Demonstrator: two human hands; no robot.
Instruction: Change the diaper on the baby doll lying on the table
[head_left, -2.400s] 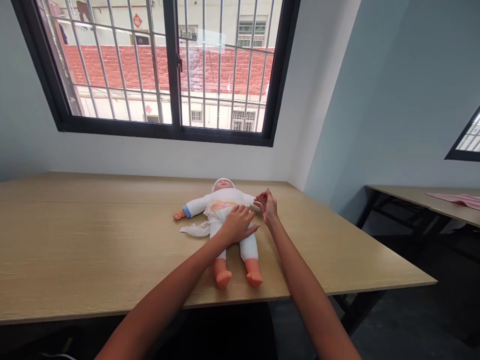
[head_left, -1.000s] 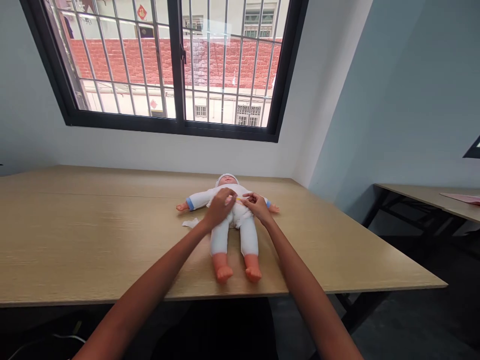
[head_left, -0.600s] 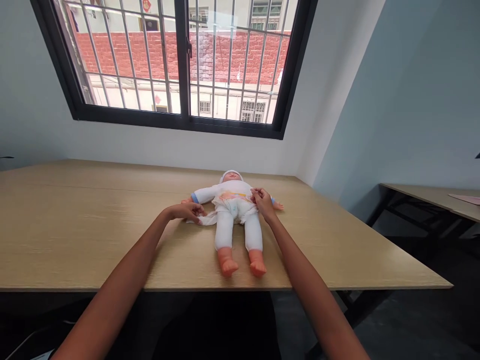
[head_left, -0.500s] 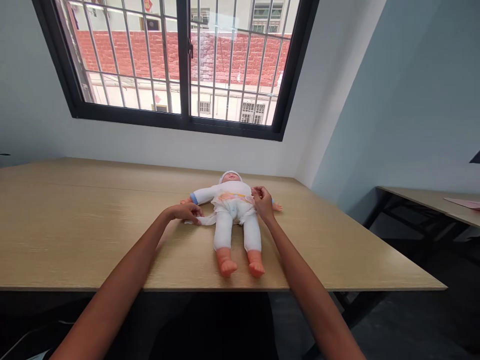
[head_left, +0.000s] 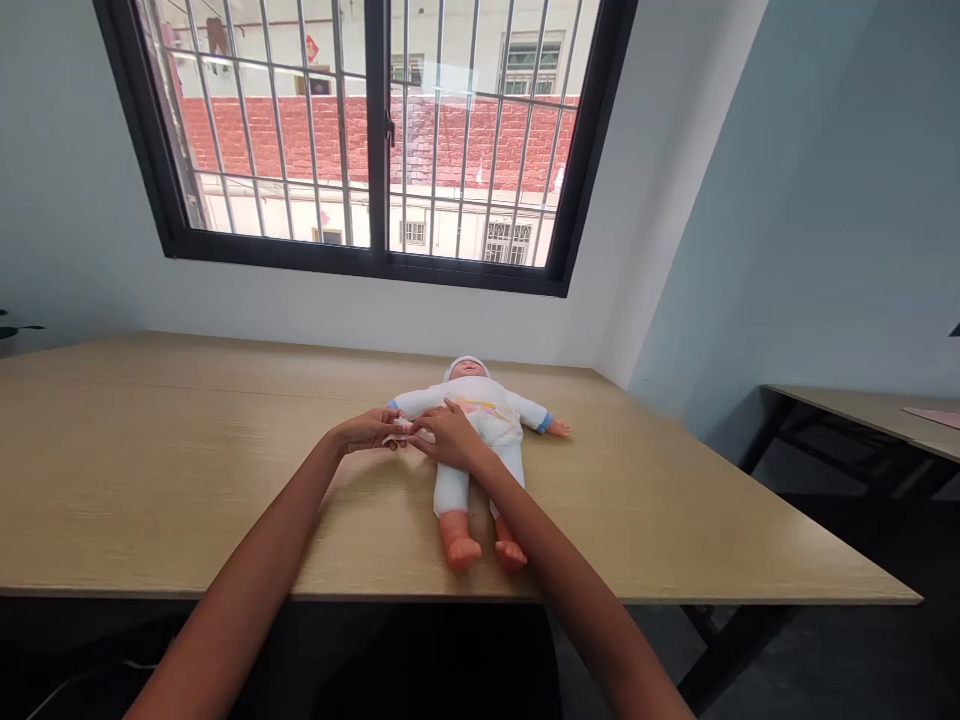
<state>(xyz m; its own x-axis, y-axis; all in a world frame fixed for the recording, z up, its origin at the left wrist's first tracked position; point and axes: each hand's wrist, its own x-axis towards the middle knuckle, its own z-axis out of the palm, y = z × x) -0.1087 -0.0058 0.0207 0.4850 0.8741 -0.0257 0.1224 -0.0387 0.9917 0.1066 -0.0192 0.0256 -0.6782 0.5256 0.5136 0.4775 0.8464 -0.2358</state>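
A baby doll (head_left: 451, 490) in white clothes and a white cap lies on its back on the wooden table (head_left: 187, 480), feet towards me. Around its hips is a white diaper (head_left: 504, 424) with a coloured front band. Beside the doll's hip, at the left, my left hand (head_left: 369, 430) pinches a white strip (head_left: 403, 428) that reaches out from the diaper. The fingers of my right hand (head_left: 444, 436) are closed on the same strip, close to my left fingertips. My right hand and forearm cover part of the diaper and one leg.
Behind the table is a wall with a dark-framed, barred window (head_left: 375, 262). The table's front edge runs just beyond the doll's feet. A second table (head_left: 862, 410) with a pink sheet (head_left: 934, 416) on it stands at the right.
My right hand has left the diaper's right side and crossed left to the strip beside my left hand. The doll's arm on the right is now uncovered. The view has tilted up slightly.
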